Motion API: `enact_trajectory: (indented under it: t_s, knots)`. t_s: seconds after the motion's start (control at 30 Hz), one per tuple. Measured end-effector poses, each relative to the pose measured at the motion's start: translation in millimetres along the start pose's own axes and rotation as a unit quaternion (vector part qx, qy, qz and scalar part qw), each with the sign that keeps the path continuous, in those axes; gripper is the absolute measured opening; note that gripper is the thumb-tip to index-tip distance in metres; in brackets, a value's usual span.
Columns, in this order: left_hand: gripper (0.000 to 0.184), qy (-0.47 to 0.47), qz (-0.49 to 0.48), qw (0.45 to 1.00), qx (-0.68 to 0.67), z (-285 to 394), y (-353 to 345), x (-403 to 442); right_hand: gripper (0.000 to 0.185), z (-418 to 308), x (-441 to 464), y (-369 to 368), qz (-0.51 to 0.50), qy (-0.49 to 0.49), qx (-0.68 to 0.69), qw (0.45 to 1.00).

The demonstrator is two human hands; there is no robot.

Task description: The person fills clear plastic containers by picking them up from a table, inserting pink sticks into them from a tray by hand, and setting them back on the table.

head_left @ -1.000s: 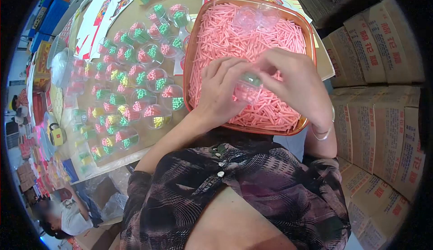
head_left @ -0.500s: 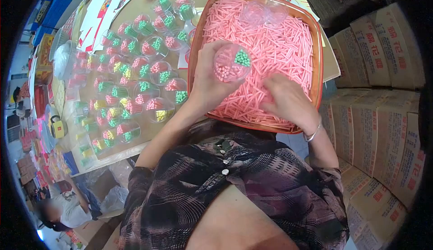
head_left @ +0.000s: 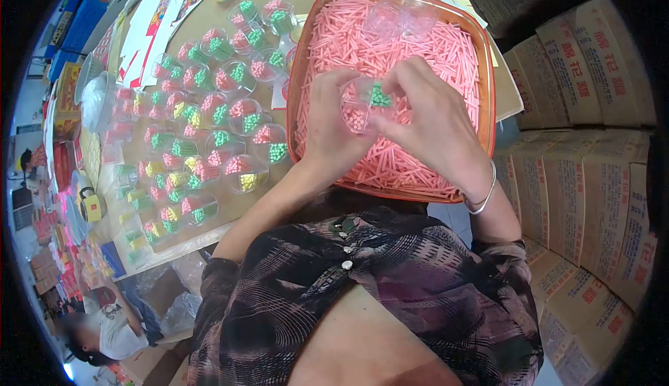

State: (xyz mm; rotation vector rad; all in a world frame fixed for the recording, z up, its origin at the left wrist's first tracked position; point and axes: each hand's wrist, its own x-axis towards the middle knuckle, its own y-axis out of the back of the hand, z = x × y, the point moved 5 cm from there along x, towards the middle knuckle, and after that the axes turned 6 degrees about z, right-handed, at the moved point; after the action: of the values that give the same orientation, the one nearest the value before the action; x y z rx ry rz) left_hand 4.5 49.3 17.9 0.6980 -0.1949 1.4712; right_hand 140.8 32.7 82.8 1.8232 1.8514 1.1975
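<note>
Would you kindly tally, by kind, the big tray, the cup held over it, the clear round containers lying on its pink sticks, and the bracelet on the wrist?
Tray: 1
Held cup, in the left hand: 1
Clear round containers on the pink sticks: 2
Bracelet: 1
Total: 5

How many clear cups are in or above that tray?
3 visible: first cup in the left hand, the right hand at its green sticks; second cup and third cup side by side on the pink sticks, at the far end of the tray. Others may be hidden.
</note>
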Motion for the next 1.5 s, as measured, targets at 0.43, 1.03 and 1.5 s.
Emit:
enact_trajectory:
  t_s: [0.43, 1.03, 1.5]
  knots:
    - [0.06, 0.027, 0.008, 0.999, 0.027, -2, 5, -2, 0.023, 2, -4, 2, -0.062, 0.077, -0.081, 0.992]
    - [0.069, 0.08, -0.088, 0.992, 0.044, -26, 9, 7, 0.015, 31, -29, 32, 0.007, 0.057, -0.26, 0.964]
    - [0.071, -0.08, -0.013, 0.973, 0.216, -3, 16, -1, 0.014, 69, -59, -15, -0.249, -0.075, -0.096, 0.961]
